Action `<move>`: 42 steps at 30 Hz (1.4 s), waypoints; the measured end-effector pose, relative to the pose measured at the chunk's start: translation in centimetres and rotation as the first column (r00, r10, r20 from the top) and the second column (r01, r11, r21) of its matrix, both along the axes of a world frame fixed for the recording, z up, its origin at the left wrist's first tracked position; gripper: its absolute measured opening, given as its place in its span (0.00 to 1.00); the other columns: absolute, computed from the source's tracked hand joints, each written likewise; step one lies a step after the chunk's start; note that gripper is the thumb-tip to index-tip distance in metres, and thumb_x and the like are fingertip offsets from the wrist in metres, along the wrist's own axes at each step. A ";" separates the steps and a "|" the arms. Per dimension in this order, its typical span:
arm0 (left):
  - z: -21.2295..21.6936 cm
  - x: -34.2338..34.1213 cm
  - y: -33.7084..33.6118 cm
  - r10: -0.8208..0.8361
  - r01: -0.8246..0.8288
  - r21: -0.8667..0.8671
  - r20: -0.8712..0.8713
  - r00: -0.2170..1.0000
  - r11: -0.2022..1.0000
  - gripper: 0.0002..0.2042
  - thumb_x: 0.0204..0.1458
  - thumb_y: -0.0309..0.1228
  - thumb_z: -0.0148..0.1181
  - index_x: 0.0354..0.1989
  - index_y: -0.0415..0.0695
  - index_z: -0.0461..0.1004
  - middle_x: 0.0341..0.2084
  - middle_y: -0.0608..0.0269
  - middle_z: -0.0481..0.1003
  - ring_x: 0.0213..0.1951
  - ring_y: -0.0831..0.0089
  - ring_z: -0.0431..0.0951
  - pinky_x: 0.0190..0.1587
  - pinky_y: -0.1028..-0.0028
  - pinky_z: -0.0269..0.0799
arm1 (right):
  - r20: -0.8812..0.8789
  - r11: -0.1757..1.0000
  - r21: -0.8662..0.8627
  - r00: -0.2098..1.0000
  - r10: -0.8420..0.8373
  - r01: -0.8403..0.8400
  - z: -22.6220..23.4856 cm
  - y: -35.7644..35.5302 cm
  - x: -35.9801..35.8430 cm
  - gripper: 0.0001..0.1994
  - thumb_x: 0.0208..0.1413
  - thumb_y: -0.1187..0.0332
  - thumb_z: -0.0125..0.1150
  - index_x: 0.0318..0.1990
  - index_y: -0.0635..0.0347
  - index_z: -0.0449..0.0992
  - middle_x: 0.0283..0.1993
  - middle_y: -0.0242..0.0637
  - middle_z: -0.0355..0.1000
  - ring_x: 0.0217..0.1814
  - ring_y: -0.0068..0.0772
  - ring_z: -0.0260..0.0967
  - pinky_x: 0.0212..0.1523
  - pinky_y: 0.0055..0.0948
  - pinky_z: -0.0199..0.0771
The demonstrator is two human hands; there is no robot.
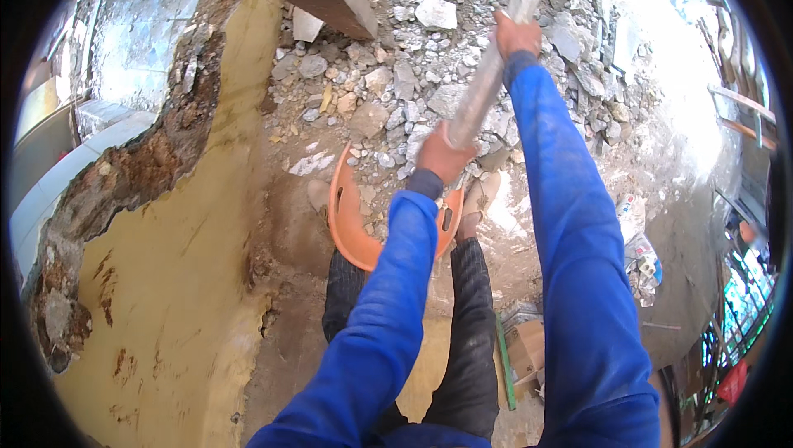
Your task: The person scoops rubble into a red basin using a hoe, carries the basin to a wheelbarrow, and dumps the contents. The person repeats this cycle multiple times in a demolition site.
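**One pole grasped by two hands above rubble**

One long, pale, dusty round pole [481, 97] is clasped by the left hand [444, 152] low down and by the right hand [518, 35] higher up; its top is cut off, its outline blurred. One curved orange plastic pan [350, 225] with two visible slots is partly hidden by the left blue sleeve [384, 274], between two feet [483, 194] whose footwear is hard to discern. Grey-tan broken stones [378, 80], too many to be counted, are strewn along the yellow wall's [173, 283] right edge.
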State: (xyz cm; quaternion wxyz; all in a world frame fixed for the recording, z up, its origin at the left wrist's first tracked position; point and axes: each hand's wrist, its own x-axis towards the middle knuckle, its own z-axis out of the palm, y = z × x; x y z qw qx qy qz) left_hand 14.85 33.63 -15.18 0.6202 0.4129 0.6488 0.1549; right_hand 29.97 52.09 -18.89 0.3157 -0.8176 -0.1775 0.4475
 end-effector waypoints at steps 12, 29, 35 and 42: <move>2.3 -2.5 -23.2 0.100 -0.099 -0.203 -0.003 0.995 0.974 0.26 0.36 0.36 0.65 0.44 0.37 0.65 0.35 0.46 0.72 0.38 0.56 0.74 0.40 0.65 0.68 | 0.164 0.967 -0.066 0.953 0.255 -0.247 -2.5 -24.5 -4.8 0.27 0.41 0.67 0.65 0.48 0.71 0.63 0.41 0.50 0.70 0.43 0.43 0.68 0.47 0.31 0.66; -0.7 -1.6 -4.9 -0.047 0.065 0.141 -0.131 0.990 0.988 0.25 0.37 0.38 0.66 0.41 0.37 0.67 0.27 0.51 0.73 0.30 0.63 0.74 0.34 0.69 0.69 | -0.233 0.896 0.444 0.966 0.111 0.004 2.8 -6.3 -2.8 0.15 0.47 0.68 0.56 0.41 0.64 0.65 0.33 0.47 0.71 0.28 0.30 0.71 0.26 0.30 0.73; 2.6 -0.7 -9.6 0.411 -0.354 -0.219 0.330 0.850 0.909 0.20 0.41 0.35 0.63 0.39 0.36 0.67 0.29 0.57 0.74 0.34 0.72 0.73 0.37 0.72 0.68 | 0.368 0.906 -0.074 0.833 0.414 -0.417 -0.9 -7.1 -6.1 0.31 0.37 0.65 0.64 0.50 0.65 0.59 0.44 0.52 0.68 0.46 0.48 0.68 0.49 0.34 0.66; 7.9 -2.3 -17.7 0.388 -0.329 -0.246 0.255 0.885 0.912 0.23 0.41 0.35 0.62 0.43 0.33 0.66 0.34 0.51 0.73 0.39 0.67 0.74 0.42 0.72 0.67 | 0.181 0.874 -0.178 0.858 0.481 -0.453 0.0 -16.1 -6.8 0.30 0.38 0.64 0.64 0.50 0.66 0.60 0.47 0.53 0.66 0.51 0.50 0.64 0.52 0.35 0.63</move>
